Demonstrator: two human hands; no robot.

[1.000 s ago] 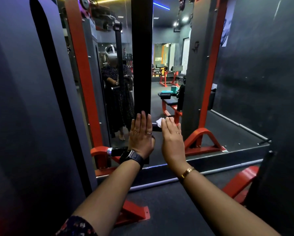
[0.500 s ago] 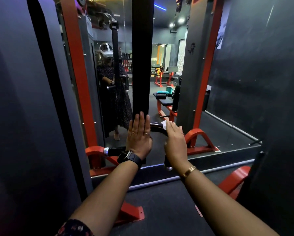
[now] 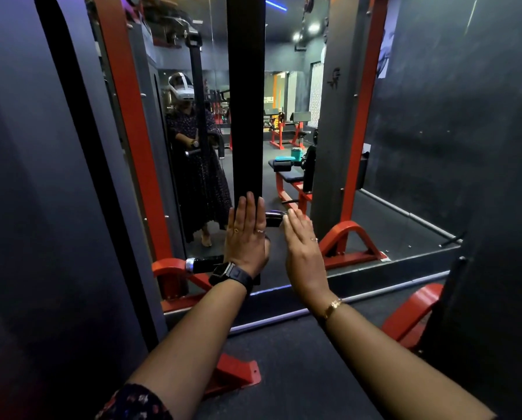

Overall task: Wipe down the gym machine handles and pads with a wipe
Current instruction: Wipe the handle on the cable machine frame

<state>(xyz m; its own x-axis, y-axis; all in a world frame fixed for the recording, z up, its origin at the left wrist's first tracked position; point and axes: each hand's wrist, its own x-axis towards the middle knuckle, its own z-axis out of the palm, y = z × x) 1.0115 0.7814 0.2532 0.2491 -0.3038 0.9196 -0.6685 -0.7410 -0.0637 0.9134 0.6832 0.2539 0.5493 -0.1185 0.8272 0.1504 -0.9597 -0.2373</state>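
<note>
Head view, both forearms reaching forward. The left hand (image 3: 246,234) is held upright with its fingers straight and pressed together. Its palm lies flat against the lower end of a broad black strap (image 3: 245,101) that rises straight above the fingertips. A black watch (image 3: 232,275) sits on the left wrist. The machine handle (image 3: 205,263), a black grip with a chrome end cap, projects sideways just left of that wrist. It passes behind the palm, and a short glossy stretch shows in the gap between the two hands. The right hand (image 3: 303,253) is just beside the left and not touching it. Its fingers are also straight and close together, tilted toward the left hand, with the fingertips at the glossy stretch of the handle. Whether the right palm touches the bar cannot be told. A gold bracelet (image 3: 332,307) circles the right wrist. The wipe cannot be made out in this view. Beyond both hands stands a mirror (image 3: 287,50), which reflects the person in a headset. A red upright (image 3: 132,116) of the machine frame runs up and to the left of the left hand. Dark floor (image 3: 299,374) lies beneath the forearms.
</note>
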